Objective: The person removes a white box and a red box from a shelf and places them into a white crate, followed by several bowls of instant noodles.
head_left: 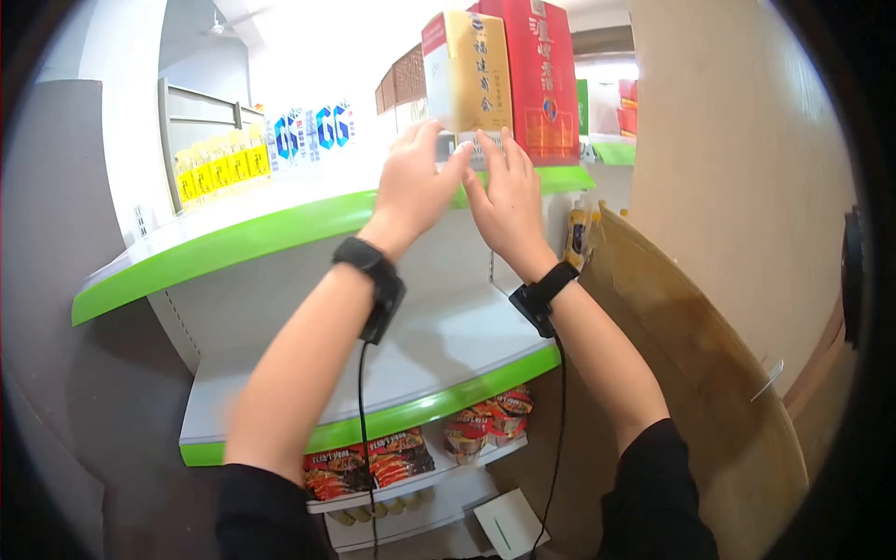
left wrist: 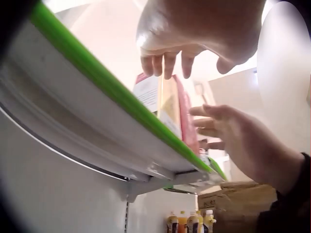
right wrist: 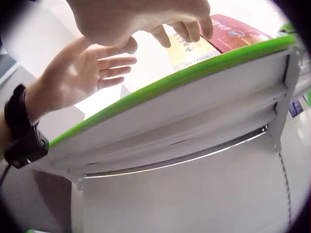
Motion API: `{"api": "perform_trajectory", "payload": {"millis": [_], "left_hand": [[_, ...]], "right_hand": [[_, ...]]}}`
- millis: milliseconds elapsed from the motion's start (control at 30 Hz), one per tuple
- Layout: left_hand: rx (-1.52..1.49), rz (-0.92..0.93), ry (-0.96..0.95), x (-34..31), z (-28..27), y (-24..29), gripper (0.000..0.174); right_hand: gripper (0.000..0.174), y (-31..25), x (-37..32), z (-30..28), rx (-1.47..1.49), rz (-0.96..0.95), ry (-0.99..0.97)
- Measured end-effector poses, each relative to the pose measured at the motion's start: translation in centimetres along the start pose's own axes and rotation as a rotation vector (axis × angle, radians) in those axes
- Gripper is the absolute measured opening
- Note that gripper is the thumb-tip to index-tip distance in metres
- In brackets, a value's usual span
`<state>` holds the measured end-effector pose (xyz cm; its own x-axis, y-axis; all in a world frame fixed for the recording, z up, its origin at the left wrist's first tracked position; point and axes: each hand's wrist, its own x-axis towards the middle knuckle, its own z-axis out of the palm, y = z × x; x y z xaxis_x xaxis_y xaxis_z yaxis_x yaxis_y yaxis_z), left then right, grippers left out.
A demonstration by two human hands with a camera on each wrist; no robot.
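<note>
On the top shelf a gold box with a white side [head_left: 478,75] stands beside a taller red box [head_left: 541,84]. The left hand [head_left: 415,182] is raised at the gold box's lower left, its fingers extended. Just right of it, the right hand [head_left: 509,196] has its fingers spread in front of the gold box's lower front. In the left wrist view the gold box [left wrist: 169,104] stands beyond the fingers of the left hand [left wrist: 199,29]. The right wrist view has the right hand [right wrist: 141,19] near the gold box [right wrist: 192,51]; whether any fingertip touches is unclear.
Yellow-labelled bottles [head_left: 222,168] and blue-and-white packs [head_left: 313,131] stand left on the green-edged top shelf [head_left: 243,229]. Lower down are red noodle packs [head_left: 397,457] and bowls [head_left: 485,425]. A brown cardboard piece [head_left: 691,355] leans at the right. Black cables hang from both wrists.
</note>
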<state>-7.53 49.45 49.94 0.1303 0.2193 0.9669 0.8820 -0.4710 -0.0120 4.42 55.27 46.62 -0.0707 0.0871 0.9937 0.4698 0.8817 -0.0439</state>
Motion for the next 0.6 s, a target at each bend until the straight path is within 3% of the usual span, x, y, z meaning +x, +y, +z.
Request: {"api": "perform_trajectory", "payload": {"millis": [67,133,167,200,267,400,467,567,600], "left_hand": [[0.027,-0.022,0.084,0.8,1.4,-0.5,0.038],[0.403,-0.154,0.003,0.1,2.2,-0.1,0.042],[0.495,-0.08,0.071,0.0,2.6,-0.4,0.045],[0.495,-0.077,0.077,0.4,2.5,-0.5,0.045],[0.45,-0.305,-0.056,0.6,2.5,-0.5,0.049],[0.558,-0.245,-0.006,0.3,2.9,-0.6,0.046],[0.488,-0.329,-0.141,0.6,2.3,-0.1,0.051],[0.533,-0.331,-0.134,0.6,2.8,-0.8,0.048],[0.533,-0.333,-0.134,0.6,2.8,-0.8,0.048]], "right_hand": [[0.046,0.8,1.0,1.6,-0.092,-0.056,0.04],[0.045,1.4,1.0,2.6,-0.151,-0.034,0.034],[0.045,1.5,0.9,3.0,-0.152,-0.042,0.045],[0.045,1.4,0.5,3.2,-0.154,-0.029,0.058],[0.044,1.4,0.0,3.4,-0.159,-0.02,0.06],[0.042,0.9,0.0,3.3,-0.227,-0.063,0.025],[0.041,1.0,0.2,3.3,-0.269,-0.102,-0.004],[0.046,1.5,1.3,3.4,-0.259,-0.1,0.067],[0.05,1.8,1.5,3.4,-0.118,0.019,0.063]]}}
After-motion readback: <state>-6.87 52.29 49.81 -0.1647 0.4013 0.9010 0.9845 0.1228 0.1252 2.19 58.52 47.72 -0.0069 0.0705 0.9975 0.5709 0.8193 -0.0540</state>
